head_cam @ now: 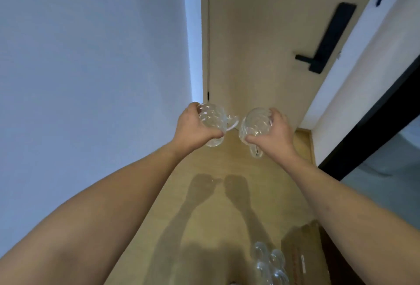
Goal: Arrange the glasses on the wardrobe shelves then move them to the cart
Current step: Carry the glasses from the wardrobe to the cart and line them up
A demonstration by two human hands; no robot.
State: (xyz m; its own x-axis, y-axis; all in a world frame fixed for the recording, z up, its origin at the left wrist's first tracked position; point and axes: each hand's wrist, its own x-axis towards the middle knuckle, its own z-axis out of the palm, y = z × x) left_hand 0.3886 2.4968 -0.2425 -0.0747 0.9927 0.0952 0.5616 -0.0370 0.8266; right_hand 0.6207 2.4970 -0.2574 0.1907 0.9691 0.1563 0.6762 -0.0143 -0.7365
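Two hands are carrying glasses side by side: the left hand is gripping one glass mug, the right hand another. More glasses are waiting at five o'clock, nearer the right arm.

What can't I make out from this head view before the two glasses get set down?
- Wardrobe shelves and cart: neither shows in the head view.
- Glass mug in the left hand, glass mug: far side hidden by the fingers.
- Right hand, second mug: its handle is blurred under the palm.
- Cluster of glasses: cut by the bottom edge, count unclear.
- Brown box: label too small.
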